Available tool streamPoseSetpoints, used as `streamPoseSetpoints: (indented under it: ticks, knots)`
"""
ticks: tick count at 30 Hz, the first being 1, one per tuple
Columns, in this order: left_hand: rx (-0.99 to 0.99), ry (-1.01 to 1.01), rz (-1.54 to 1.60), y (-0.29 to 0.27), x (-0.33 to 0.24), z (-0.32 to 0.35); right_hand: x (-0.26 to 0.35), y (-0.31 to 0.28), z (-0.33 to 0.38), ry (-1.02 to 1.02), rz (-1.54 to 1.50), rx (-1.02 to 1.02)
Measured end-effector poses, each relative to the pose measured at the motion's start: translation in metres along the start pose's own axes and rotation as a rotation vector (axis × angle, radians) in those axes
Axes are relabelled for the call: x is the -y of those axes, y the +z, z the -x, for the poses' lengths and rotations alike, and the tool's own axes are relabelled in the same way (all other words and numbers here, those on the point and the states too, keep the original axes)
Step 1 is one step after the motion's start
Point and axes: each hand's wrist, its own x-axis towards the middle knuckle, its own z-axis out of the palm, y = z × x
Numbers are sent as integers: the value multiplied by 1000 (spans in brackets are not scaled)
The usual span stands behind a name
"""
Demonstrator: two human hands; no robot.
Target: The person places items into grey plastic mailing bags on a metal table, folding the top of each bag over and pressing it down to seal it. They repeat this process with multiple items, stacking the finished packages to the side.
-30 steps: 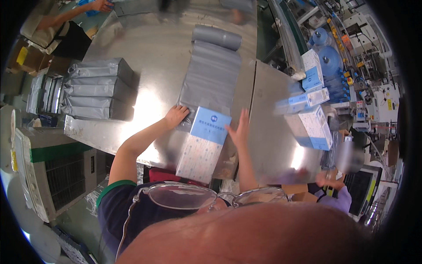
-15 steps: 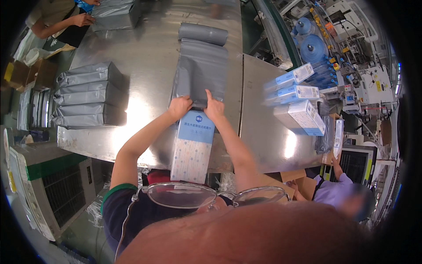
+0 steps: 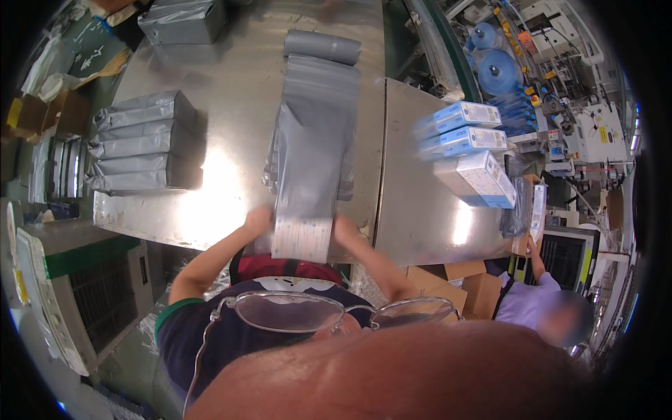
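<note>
Where the patterned box (image 3: 302,241) is lying at the tabletop's (image 3: 161,217) near edge, only its near end is showing; the gray bag (image 3: 308,157) is now covering the blue panel that was bare 0.5 seconds ago, so the bagging is apparently nearing its end. Your left hand (image 3: 260,220) and right hand (image 3: 343,229) are flanking the bag's mouth, blur leaving no way to tell whether they're pinching it. Farther off, 3 gray packages (image 3: 140,145) are sitting left, blue-and-white boxes (image 3: 472,140) right, and the gray roll (image 3: 322,47) is lying beyond.
</note>
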Motion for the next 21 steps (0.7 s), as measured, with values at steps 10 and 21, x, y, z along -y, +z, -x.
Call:
streamPoseSetpoints:
  ticks: [10,21]
  knots:
    - [-199,-32,369,3,22,15,9,-30,46,-312,612,410]
    - [-218,45,957,21,27,44,128,47,-1,-481,-630,-234]
